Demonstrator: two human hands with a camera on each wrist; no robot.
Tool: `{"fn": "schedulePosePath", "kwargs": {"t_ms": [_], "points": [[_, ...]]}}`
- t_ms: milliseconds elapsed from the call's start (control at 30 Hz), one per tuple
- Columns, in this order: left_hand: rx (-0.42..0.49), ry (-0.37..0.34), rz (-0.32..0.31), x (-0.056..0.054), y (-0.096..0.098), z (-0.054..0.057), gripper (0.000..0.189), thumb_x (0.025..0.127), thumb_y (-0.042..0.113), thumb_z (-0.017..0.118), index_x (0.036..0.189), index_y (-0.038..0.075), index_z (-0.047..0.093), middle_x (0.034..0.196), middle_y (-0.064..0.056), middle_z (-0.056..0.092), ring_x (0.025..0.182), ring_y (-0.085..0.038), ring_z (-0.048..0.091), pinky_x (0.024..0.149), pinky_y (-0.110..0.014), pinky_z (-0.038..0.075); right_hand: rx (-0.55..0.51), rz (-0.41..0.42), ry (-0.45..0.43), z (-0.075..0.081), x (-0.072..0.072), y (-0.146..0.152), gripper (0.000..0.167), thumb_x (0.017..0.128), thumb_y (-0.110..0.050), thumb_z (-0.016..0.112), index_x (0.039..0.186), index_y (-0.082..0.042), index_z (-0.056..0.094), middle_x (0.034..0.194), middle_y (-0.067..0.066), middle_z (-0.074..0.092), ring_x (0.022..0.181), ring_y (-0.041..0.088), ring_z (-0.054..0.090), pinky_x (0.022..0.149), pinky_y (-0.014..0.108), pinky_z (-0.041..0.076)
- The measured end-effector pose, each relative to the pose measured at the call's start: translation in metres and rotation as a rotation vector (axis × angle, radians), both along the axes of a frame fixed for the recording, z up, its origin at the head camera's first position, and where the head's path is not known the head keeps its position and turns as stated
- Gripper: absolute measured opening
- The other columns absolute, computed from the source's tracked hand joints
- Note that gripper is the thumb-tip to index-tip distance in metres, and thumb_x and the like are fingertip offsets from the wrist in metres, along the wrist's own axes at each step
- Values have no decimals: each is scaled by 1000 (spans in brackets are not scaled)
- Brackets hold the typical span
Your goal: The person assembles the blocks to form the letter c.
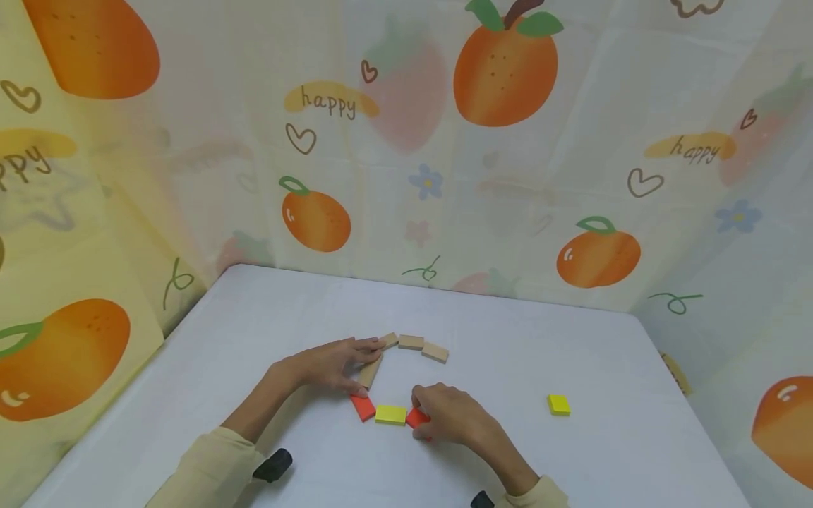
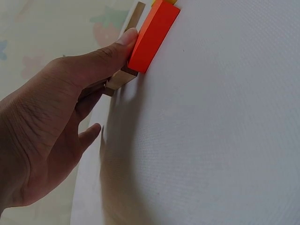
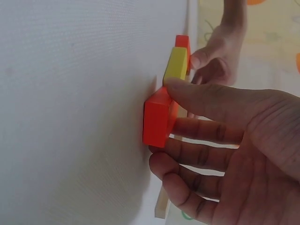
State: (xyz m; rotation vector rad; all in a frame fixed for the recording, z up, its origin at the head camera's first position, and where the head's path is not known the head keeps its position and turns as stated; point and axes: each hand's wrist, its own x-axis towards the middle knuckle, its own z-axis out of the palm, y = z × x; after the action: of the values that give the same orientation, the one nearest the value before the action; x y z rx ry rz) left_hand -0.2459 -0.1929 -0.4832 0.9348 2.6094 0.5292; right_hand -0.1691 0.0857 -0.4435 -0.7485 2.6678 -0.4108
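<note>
A ring of small flat blocks lies on the white table. My left hand (image 1: 333,363) spans a plain wooden block (image 1: 371,372) on the ring's left side, fingers at its far end and thumb at its near end. In the left wrist view that thumb also meets a red block (image 2: 153,37). At the ring's near right, my right hand (image 1: 452,416) grips a second red block (image 3: 157,119) between thumb and fingers. Between the two red blocks sits a yellow block (image 1: 390,414), with the right thumb tip close by its end in the right wrist view.
Along the ring's far side lie several more wooden blocks (image 1: 411,342), the last one (image 1: 435,352) at the right. Another yellow block (image 1: 559,404) is apart on the right of the table (image 1: 610,353). A fruit-printed cloth (image 1: 406,212) hangs behind the table's far edge.
</note>
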Motion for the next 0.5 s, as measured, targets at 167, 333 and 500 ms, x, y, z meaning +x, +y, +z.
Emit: {"fn": "schedulePosePath", "kwargs": {"t_ms": [167,333,500], "points": [[4,-11,11,1,0,0,81,91,51,77,157,16,47,173,0,34,161,-29,31,129,-56,31,6,-8,-21,0,-1,-1,30,87,-26,86,104,-13,66,77,-7,56,66,7,47,58,20,39],[8,-14,14,1,0,0,81,91,51,77,157,17,47,172,0,34,161,-29,31,128,-57,33,2,-92,-78,7,-9,-2,36,90,-32,82,116,-12,67,80,-4,62,69,11,53,60,24,43],[7,-7,12,1,0,1,80,91,51,77,157,17,48,172,0,35,160,-29,32,127,-57,35,-20,-132,96,9,-28,5,29,92,-21,81,115,-9,68,95,4,72,77,15,57,66,29,52]]}}
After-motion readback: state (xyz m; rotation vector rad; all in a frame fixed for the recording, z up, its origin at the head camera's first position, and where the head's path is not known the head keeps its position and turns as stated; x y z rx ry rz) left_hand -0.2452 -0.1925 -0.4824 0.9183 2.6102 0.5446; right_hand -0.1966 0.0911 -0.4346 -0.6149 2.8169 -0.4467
